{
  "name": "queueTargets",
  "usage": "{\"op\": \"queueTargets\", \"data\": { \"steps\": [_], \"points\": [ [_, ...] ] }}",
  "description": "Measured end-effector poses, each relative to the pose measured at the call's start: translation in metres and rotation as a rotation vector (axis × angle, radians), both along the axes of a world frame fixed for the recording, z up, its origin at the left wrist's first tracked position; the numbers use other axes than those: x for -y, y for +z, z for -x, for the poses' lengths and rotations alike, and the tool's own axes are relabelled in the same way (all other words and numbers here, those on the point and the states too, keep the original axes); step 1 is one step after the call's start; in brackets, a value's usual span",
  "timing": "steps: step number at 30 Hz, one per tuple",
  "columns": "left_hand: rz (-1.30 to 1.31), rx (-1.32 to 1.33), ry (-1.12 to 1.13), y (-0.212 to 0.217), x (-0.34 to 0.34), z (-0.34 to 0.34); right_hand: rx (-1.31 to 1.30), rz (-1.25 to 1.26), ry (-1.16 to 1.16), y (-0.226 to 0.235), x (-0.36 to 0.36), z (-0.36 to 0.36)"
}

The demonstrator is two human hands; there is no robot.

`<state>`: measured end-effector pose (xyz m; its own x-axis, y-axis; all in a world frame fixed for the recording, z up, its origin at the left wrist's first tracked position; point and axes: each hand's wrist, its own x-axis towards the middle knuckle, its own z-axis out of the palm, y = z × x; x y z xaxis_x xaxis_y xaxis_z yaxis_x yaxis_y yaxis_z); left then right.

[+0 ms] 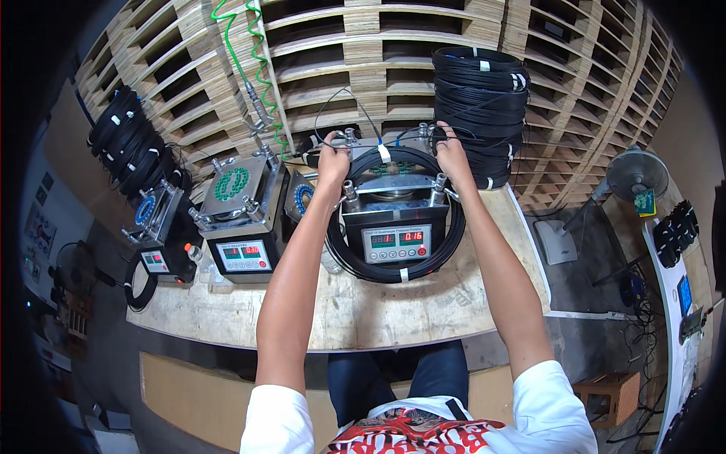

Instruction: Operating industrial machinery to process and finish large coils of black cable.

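With left hand and right hand apart near its upper sides, in a grip too hidden to tell, support the black coil evenly at the front of the machine; guide loose cable clear of the posts.

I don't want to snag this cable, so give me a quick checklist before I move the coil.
1. Hands placed: ok; left hand and right hand are on either side of the coil's top.
2. Firm grip: cannot tell; the fingertips are partly hidden.
3. Slack gathered: not ok; a thin loop stands up above the coil.
4. Bottom band on: ok; the white band is around the coil.
5. Clear of the front posts: cannot tell; they look very close, but contact is unclear.
6. Display visible: ok; it is lit and shows through the ring.
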<state>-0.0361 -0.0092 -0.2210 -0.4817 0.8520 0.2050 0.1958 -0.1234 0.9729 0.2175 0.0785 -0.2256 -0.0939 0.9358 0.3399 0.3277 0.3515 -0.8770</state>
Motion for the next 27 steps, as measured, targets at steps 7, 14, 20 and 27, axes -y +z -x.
{"op": "queueTargets", "data": {
  "steps": [7, 14, 20, 27],
  "points": [
    [0.049, 0.14, 0.025, -0.004, -0.013, 0.002, -0.068, -0.053, -0.015, -0.002, -0.009, -0.013],
    [0.011, 0.344, 0.068, 0.01, 0.007, -0.002, -0.339, 0.142, 0.116, 0.019, 0.024, -0.006],
    [-0.001, 0.281, 0.048, -0.001, -0.001, 0.008, -0.342, 0.136, 0.076, 0.018, 0.021, 0.001],
    [0.055, 0.231, 0.018, -0.003, -0.007, 0.0, -0.073, -0.042, -0.058, -0.006, -0.012, -0.006]
  ]
}}
